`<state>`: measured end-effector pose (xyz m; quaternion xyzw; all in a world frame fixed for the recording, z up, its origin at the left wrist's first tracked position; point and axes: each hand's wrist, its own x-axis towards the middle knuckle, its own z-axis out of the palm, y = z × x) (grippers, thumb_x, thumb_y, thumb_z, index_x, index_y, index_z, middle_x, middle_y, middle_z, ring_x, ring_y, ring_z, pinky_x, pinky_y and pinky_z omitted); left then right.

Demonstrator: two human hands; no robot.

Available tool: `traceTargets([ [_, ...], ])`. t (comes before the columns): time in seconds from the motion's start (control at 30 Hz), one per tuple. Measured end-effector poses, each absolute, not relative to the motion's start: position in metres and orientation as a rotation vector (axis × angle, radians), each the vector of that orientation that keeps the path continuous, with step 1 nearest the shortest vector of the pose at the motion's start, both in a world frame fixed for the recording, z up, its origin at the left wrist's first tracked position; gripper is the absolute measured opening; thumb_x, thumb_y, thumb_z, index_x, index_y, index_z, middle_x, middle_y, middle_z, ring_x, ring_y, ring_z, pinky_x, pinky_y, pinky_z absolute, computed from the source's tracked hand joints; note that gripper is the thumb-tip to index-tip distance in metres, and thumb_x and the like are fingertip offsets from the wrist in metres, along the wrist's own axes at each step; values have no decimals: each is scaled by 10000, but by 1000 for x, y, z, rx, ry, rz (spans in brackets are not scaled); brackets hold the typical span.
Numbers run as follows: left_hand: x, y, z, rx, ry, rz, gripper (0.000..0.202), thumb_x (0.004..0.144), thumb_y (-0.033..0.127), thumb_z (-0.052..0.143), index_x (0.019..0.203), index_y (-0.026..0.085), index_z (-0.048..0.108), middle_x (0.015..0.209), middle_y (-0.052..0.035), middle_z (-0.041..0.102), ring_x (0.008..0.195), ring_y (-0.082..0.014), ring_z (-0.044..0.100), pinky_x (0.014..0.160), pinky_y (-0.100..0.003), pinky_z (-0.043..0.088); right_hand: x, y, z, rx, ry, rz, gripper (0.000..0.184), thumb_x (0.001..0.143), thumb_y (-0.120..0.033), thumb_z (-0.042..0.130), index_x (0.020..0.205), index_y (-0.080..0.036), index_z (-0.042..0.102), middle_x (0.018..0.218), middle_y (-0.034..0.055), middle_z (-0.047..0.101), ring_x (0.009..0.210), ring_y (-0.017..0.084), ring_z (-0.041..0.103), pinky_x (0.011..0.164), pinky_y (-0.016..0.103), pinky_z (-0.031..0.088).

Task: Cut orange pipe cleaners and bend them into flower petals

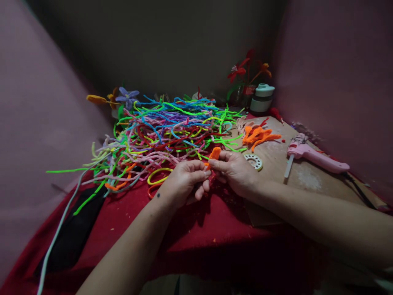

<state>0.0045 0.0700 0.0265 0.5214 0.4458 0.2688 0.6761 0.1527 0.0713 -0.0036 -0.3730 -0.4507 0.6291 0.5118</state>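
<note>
Glue gun point(316, 157); ring point(253, 160), perhaps tape

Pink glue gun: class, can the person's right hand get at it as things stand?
Probably yes: the glue gun lies uncovered on the board, right of the right hand, only a flat white ring between. That hand, though, pinches an orange piece with the left hand.

- Desk point(123, 217) draped in red cloth, flecked with small crumbs.
- Across the far left half, a sprawling heap of pipe cleaners point(166, 131) in many colours.
- Just before the heap, a yellow loop point(158, 176) flat on the cloth.
- On the right, a cardboard sheet point(276, 180) bearing a pink glue gun point(313, 157), orange pieces point(258, 135) and a white ring point(254, 161).
- At the far edge, a white jar point(262, 98).
</note>
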Motion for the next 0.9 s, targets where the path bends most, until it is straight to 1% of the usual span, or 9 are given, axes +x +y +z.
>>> traceTargets([
  [0.07,6,68,27,1188,989,589,171,731,305,604,723,154,524,543,21,594,295,-40,407,286,-153,236,153,72,-3,-904,-1074,1513,218,707,-311,658,666,-161,506,461,-72,432,356,36,322,367,195,214],
  [0.17,6,66,29,1298,1021,559,205,742,345,599,791,156,535,629,2,621,372,-66,479,316,-167,289,153,73,-2,-906,-1065,1511,209,709,-310,652,673,-162,509,474,-69,441,363,39,334,372,194,231],
  [0.27,7,67,30,1473,1153,731,265,700,352,660,830,150,548,675,11,612,503,-77,527,439,-180,383,154,74,-1,-904,-1073,1506,207,711,-299,648,657,-162,503,463,-75,413,363,37,322,372,194,226],
  [0.33,8,68,28,1518,1174,877,286,677,337,685,848,152,550,714,14,611,576,-82,535,513,-186,403,154,73,-2,-903,-1098,1526,208,713,-297,647,649,-162,502,455,-76,403,355,39,322,366,196,227],
  [0.4,8,70,26,1516,1151,943,267,683,317,677,848,150,551,721,12,611,610,-90,536,547,-194,403,154,72,-3,-886,-1128,1553,194,714,-298,645,669,-162,515,475,-66,433,358,47,348,361,199,248],
  [0.53,8,69,23,1540,1171,970,203,691,274,658,819,141,574,669,16,592,597,-92,519,572,-208,394,155,71,-1,-868,-1134,1581,173,713,-307,642,748,-172,540,529,-59,477,376,54,376,363,200,292],
  [0.63,7,67,25,1550,1226,964,173,688,274,655,789,149,595,621,33,567,534,-77,474,518,-198,359,156,71,5,-899,-1141,1464,185,715,-321,645,783,-169,563,538,-64,474,393,49,374,370,192,282],
  [0.73,8,65,28,1552,1249,918,169,698,306,648,756,153,605,561,51,536,463,-62,422,472,-197,326,157,72,10,-959,-1213,1309,167,725,-307,630,733,-144,594,532,-50,489,412,47,377,385,198,264],
  [0.9,7,65,29,1553,1262,898,181,720,306,620,645,148,576,487,59,489,408,-48,367,433,-199,279,157,69,11,-1053,-1304,1214,179,738,-308,616,692,-136,632,496,-43,475,423,56,367,411,218,258],
])
